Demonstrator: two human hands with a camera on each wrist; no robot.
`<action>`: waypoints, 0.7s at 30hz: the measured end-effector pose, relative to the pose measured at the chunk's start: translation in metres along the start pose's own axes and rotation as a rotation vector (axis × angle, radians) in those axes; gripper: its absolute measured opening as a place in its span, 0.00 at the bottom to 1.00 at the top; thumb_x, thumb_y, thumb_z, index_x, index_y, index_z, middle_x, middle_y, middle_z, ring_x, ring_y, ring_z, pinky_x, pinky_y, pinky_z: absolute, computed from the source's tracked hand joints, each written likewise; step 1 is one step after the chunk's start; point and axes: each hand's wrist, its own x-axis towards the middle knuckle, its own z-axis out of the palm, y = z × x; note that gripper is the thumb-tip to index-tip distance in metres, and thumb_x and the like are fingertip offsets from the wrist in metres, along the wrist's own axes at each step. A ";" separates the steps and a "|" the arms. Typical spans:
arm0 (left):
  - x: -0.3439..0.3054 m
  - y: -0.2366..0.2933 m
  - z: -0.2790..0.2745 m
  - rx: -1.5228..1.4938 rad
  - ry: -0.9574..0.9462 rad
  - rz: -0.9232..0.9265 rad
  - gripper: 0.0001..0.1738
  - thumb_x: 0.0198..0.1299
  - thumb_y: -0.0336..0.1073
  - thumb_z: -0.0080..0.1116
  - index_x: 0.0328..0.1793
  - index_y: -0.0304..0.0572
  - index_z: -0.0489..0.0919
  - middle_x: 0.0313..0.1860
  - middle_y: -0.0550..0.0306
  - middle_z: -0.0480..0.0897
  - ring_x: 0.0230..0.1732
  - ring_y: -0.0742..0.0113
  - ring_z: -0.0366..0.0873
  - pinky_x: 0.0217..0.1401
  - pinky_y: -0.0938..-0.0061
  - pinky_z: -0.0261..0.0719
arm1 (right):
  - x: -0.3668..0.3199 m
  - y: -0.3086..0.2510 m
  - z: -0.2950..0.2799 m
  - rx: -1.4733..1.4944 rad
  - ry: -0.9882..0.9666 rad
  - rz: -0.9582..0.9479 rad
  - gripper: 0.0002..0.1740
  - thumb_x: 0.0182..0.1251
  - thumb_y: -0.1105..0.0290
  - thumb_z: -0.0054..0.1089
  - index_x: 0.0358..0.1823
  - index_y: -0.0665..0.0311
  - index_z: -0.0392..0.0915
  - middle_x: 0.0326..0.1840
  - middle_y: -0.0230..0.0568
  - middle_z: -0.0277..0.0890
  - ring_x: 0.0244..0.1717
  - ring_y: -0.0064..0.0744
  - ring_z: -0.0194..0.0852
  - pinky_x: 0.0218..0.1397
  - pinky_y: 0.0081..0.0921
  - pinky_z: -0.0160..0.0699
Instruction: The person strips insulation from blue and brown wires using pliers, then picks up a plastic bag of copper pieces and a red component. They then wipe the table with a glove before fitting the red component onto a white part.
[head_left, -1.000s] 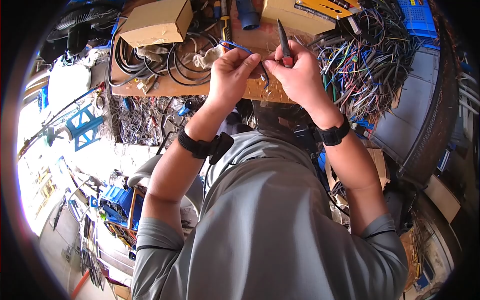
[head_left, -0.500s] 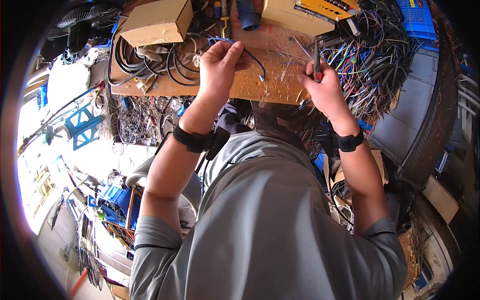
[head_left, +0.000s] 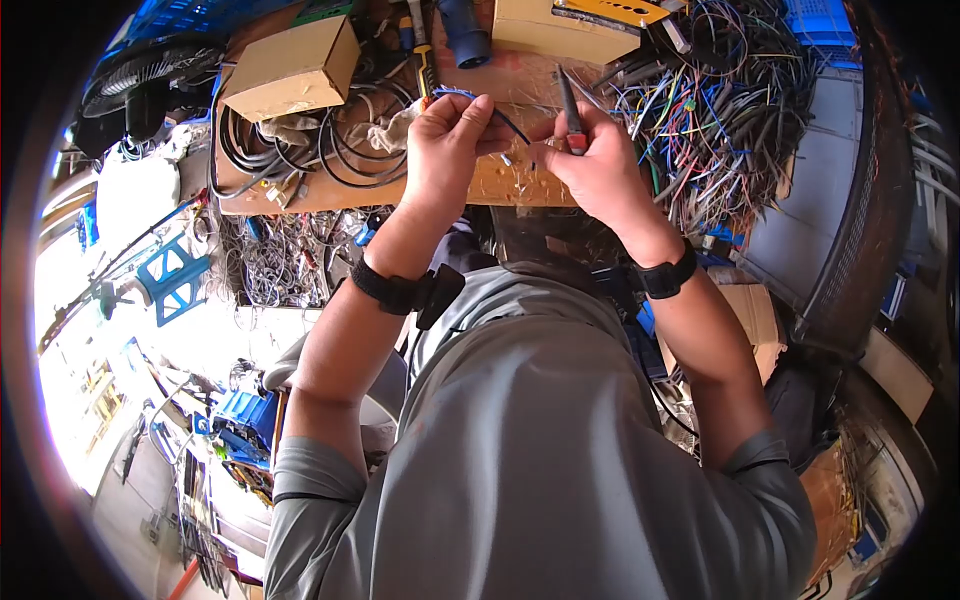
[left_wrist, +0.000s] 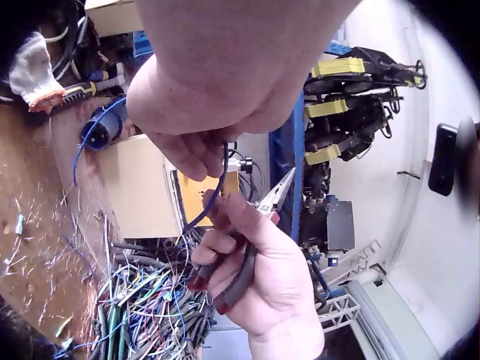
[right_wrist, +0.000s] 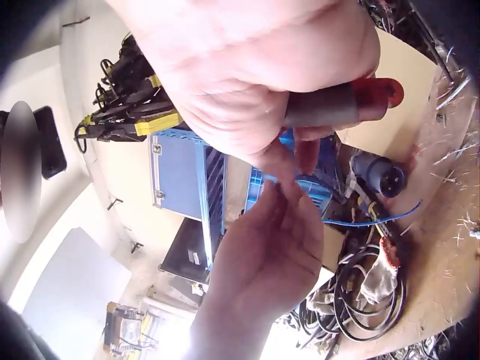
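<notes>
A thin, glossy blue wire [head_left: 513, 126] bows between my hands above a wooden workbench [head_left: 335, 198], its loose length curving out past the far side of my left fingers. My left hand [head_left: 440, 155] pinches the wire between thumb and fingers held narrow. My right hand [head_left: 608, 175] brings thumb and fingertip close together at the wire's other stretch, while its remaining fingers curl round a pair of long-nosed pliers [head_left: 572, 108], tapered bare metal at the tip, dark and red at the grips. The pliers' nose points away, apart from the wire. My palm hides part of the left pinch in the left wrist view.

Just beyond my left hand lie a yellow-and-black handled tool [head_left: 427, 72] and a crumpled, off-white cloth glove [head_left: 388, 132], with rings of smooth black cable [head_left: 238, 145] to the left. A boxy tan carton [head_left: 290, 78] stands at far left, a round blue plug [head_left: 466, 42] at the far middle, and a second carton [head_left: 560, 38] to its right. A tangled heap of multicoloured wires [head_left: 700, 125] crowds the right side. Fine clippings litter the scuffed brown wood beneath my hands.
</notes>
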 end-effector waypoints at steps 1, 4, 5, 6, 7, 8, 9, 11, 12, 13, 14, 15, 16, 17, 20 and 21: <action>0.000 0.000 0.001 0.001 -0.002 -0.002 0.11 0.69 0.36 0.57 0.36 0.34 0.78 0.31 0.54 0.83 0.31 0.69 0.84 0.39 0.75 0.86 | 0.001 0.002 0.001 -0.049 0.018 -0.020 0.12 0.54 0.75 0.70 0.26 0.64 0.71 0.19 0.28 0.71 0.24 0.18 0.70 0.29 0.24 0.72; 0.002 -0.001 0.003 0.024 0.002 -0.007 0.11 0.69 0.36 0.57 0.37 0.35 0.77 0.31 0.54 0.83 0.31 0.68 0.84 0.39 0.75 0.86 | 0.003 0.003 0.000 -0.163 0.053 -0.088 0.11 0.52 0.76 0.68 0.26 0.63 0.70 0.17 0.31 0.69 0.21 0.22 0.69 0.27 0.26 0.70; 0.003 -0.002 0.002 0.006 0.014 -0.008 0.11 0.69 0.36 0.57 0.37 0.35 0.77 0.31 0.54 0.83 0.31 0.68 0.84 0.39 0.74 0.86 | 0.003 0.001 -0.001 -0.155 0.065 -0.099 0.10 0.53 0.76 0.66 0.26 0.62 0.70 0.17 0.31 0.68 0.21 0.22 0.67 0.27 0.25 0.68; 0.005 -0.002 0.001 -0.012 0.027 -0.009 0.11 0.69 0.36 0.57 0.37 0.35 0.77 0.31 0.54 0.83 0.31 0.68 0.84 0.38 0.74 0.86 | 0.003 0.001 -0.003 -0.147 0.075 -0.109 0.09 0.53 0.77 0.63 0.26 0.62 0.69 0.18 0.31 0.66 0.21 0.22 0.65 0.27 0.25 0.67; 0.008 -0.002 -0.001 -0.012 0.029 -0.010 0.11 0.69 0.36 0.57 0.37 0.35 0.77 0.31 0.54 0.83 0.31 0.68 0.84 0.38 0.74 0.86 | 0.003 0.005 -0.006 -0.126 0.071 -0.104 0.08 0.53 0.78 0.61 0.27 0.61 0.69 0.18 0.31 0.65 0.21 0.22 0.63 0.27 0.24 0.65; 0.012 -0.001 -0.005 -0.041 0.069 0.007 0.10 0.69 0.35 0.57 0.37 0.35 0.77 0.31 0.54 0.83 0.31 0.67 0.84 0.38 0.73 0.86 | 0.002 0.010 -0.013 -0.104 0.066 -0.099 0.07 0.52 0.78 0.60 0.27 0.61 0.69 0.19 0.30 0.63 0.22 0.21 0.61 0.27 0.23 0.64; 0.014 0.000 -0.010 -0.069 0.109 0.025 0.10 0.68 0.35 0.57 0.37 0.36 0.77 0.31 0.54 0.83 0.32 0.67 0.84 0.38 0.72 0.86 | 0.001 0.007 -0.024 -0.111 0.033 -0.016 0.09 0.52 0.79 0.60 0.27 0.60 0.69 0.20 0.27 0.61 0.24 0.19 0.59 0.28 0.21 0.61; 0.017 0.007 -0.024 -0.063 0.132 0.048 0.08 0.69 0.35 0.56 0.39 0.38 0.77 0.32 0.56 0.82 0.34 0.67 0.82 0.42 0.72 0.86 | 0.003 0.031 -0.042 -0.016 0.051 0.078 0.10 0.55 0.77 0.65 0.29 0.60 0.70 0.22 0.22 0.63 0.25 0.16 0.59 0.29 0.20 0.61; 0.019 0.009 -0.032 -0.058 0.142 0.069 0.08 0.69 0.35 0.56 0.39 0.37 0.77 0.32 0.56 0.82 0.34 0.67 0.83 0.43 0.71 0.85 | 0.004 0.043 -0.053 -0.008 0.069 0.162 0.11 0.56 0.75 0.67 0.29 0.60 0.70 0.23 0.21 0.64 0.26 0.15 0.59 0.29 0.20 0.61; 0.018 0.014 -0.037 -0.030 0.144 0.096 0.09 0.68 0.35 0.58 0.37 0.38 0.77 0.32 0.59 0.81 0.34 0.69 0.83 0.42 0.73 0.85 | 0.007 0.066 -0.064 -0.077 0.085 0.201 0.10 0.58 0.73 0.68 0.30 0.60 0.72 0.23 0.22 0.65 0.26 0.16 0.59 0.30 0.21 0.61; 0.017 0.017 -0.046 0.022 0.136 0.091 0.09 0.68 0.35 0.58 0.37 0.38 0.77 0.32 0.59 0.82 0.34 0.70 0.82 0.40 0.75 0.84 | 0.008 0.083 -0.074 -0.223 0.053 0.287 0.09 0.61 0.69 0.65 0.30 0.62 0.74 0.23 0.23 0.67 0.26 0.19 0.59 0.31 0.23 0.63; 0.014 0.021 -0.051 0.063 0.126 0.118 0.09 0.68 0.35 0.58 0.37 0.38 0.78 0.32 0.59 0.82 0.33 0.71 0.82 0.40 0.76 0.83 | 0.010 0.109 -0.084 -0.192 0.024 0.323 0.10 0.64 0.65 0.63 0.31 0.63 0.74 0.24 0.25 0.68 0.27 0.20 0.62 0.32 0.25 0.64; 0.010 0.024 -0.055 0.103 0.118 0.145 0.09 0.68 0.35 0.58 0.38 0.38 0.78 0.32 0.59 0.83 0.33 0.72 0.82 0.40 0.77 0.83 | 0.011 0.116 -0.086 -0.161 -0.006 0.360 0.13 0.66 0.62 0.61 0.31 0.64 0.75 0.25 0.26 0.70 0.28 0.21 0.65 0.32 0.27 0.65; 0.007 0.026 -0.061 0.125 0.135 0.153 0.08 0.68 0.35 0.58 0.38 0.38 0.78 0.32 0.59 0.83 0.33 0.72 0.82 0.40 0.77 0.82 | 0.012 0.123 -0.089 -0.164 -0.010 0.361 0.13 0.66 0.62 0.61 0.31 0.64 0.75 0.25 0.26 0.70 0.28 0.21 0.65 0.32 0.27 0.65; -0.004 0.029 -0.079 0.155 0.168 0.164 0.09 0.69 0.35 0.57 0.38 0.38 0.78 0.32 0.59 0.83 0.33 0.74 0.81 0.41 0.79 0.82 | 0.013 0.114 -0.073 -0.261 0.015 0.341 0.12 0.72 0.59 0.56 0.36 0.61 0.75 0.27 0.27 0.72 0.28 0.18 0.69 0.35 0.21 0.69; -0.008 0.028 -0.085 0.155 0.181 0.163 0.09 0.69 0.35 0.58 0.37 0.38 0.78 0.32 0.59 0.83 0.33 0.75 0.81 0.41 0.80 0.81 | 0.015 0.115 -0.063 -0.145 0.027 0.296 0.13 0.72 0.58 0.56 0.37 0.61 0.75 0.28 0.27 0.73 0.28 0.19 0.69 0.34 0.22 0.69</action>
